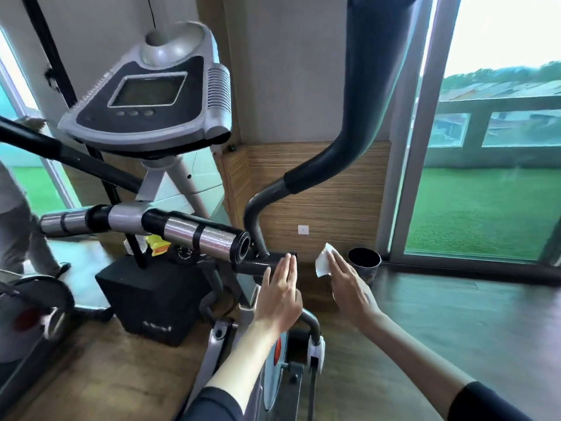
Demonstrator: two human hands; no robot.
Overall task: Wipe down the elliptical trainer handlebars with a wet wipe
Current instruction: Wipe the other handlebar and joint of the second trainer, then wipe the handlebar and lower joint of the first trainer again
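wipe (322, 264) at lower centre, pinched in the right hand (349, 288) fingers, touching no bar. left hand (280, 294) fingers straight, pressed together, holding nothing. handlebars (209, 237) not in contact with wipe; judged: wiping still outstanding.

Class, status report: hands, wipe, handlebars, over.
Left hand open, at end of dark crossbar. Right hand holds wet wipe, clear of the handlebars. Nothing in the way.

Crumpled white wet wipe (322, 263) below black curved handlebar (365, 117).
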